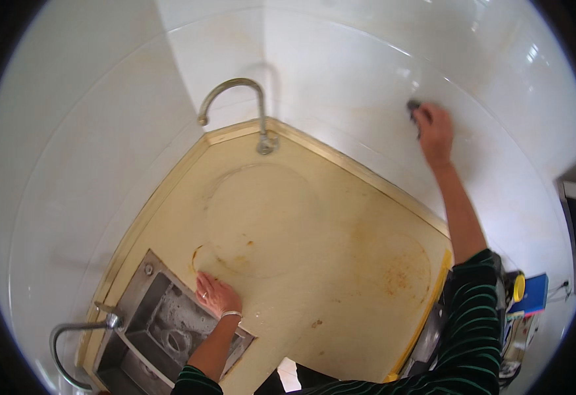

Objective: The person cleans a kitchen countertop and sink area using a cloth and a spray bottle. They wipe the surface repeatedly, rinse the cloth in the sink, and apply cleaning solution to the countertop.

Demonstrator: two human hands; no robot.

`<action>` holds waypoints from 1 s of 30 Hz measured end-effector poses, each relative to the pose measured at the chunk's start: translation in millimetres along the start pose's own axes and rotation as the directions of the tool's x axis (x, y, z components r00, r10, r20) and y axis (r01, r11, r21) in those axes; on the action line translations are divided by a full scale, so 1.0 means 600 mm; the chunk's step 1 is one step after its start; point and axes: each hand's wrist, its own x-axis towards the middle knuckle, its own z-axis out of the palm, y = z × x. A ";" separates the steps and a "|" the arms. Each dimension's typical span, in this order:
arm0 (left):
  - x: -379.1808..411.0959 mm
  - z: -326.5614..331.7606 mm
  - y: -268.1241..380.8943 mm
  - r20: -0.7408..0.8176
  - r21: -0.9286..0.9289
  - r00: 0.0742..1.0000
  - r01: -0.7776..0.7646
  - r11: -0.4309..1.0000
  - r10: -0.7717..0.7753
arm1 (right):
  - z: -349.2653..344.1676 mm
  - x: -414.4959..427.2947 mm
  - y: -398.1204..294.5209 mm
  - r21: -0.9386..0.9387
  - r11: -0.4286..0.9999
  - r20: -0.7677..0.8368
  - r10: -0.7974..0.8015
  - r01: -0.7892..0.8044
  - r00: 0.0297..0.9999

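My right hand [436,129] is raised against the glossy white tiled wall [337,84], gripping a small dark object [413,106]. It looks like a scouring pad, though my fingers hide part of it. My left hand [217,295], with a ring and a bracelet, rests palm down on the yellowish countertop [288,217], by the rim of the stainless steel sink [137,286]. Nothing shows in that hand. Brown stains [399,279] and a faint ring mark the counter surface.
A gooseneck tap [261,106] rises at the counter's back corner. Another curved tap [60,330] stands beside the double-bowl sink. Beyond my right sleeve are a blue box [535,292], a yellow lid [519,288] and other items. A raised ledge [352,165] runs along the wall.
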 end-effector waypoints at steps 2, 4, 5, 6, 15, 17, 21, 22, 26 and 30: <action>0.008 0.003 -0.031 0.014 -0.136 0.999 -0.030 0.990 0.032 | 0.012 0.114 -0.021 -0.044 0.972 -0.077 -0.234 0.231 0.969; 0.044 -0.014 -0.042 0.021 -0.207 0.989 -0.141 0.968 0.149 | 0.045 0.199 -0.044 -0.024 0.963 -0.115 -0.270 0.269 0.956; 0.066 -0.021 -0.048 0.022 -0.242 0.975 -0.209 0.948 0.220 | 0.063 0.237 -0.063 -0.015 0.970 -0.139 -0.244 0.244 0.960; 0.088 -0.006 -0.066 -0.034 -0.187 0.977 -0.211 0.959 0.209 | 0.081 0.281 -0.098 0.051 0.974 -0.231 -0.203 0.220 0.952; 0.123 0.003 -0.070 0.086 -0.209 0.994 -0.050 0.977 0.069 | 0.176 0.132 -0.712 0.828 0.332 0.555 -0.379 -0.452 0.740; 0.128 0.011 -0.056 0.076 -0.224 0.994 -0.065 0.972 0.084 | 0.274 0.014 -0.711 0.817 0.402 0.526 -0.225 -0.413 0.820; 0.130 0.001 -0.075 0.142 -0.204 0.986 -0.055 0.978 0.085 | 0.466 0.081 -0.635 0.584 0.613 0.188 0.535 -0.532 0.823; 0.132 0.000 -0.071 0.145 -0.226 0.985 -0.056 0.972 0.091 | 0.493 0.117 -0.607 0.589 0.592 0.010 0.675 -0.550 0.738; 0.138 0.000 -0.056 0.093 -0.267 0.989 -0.089 0.960 0.118 | 0.582 0.186 -0.645 0.595 0.292 0.041 0.919 -0.749 0.391; 0.137 0.004 -0.073 0.088 -0.211 0.991 -0.078 0.974 0.098 | 0.569 0.135 -0.820 0.650 0.423 0.171 0.728 -0.631 0.664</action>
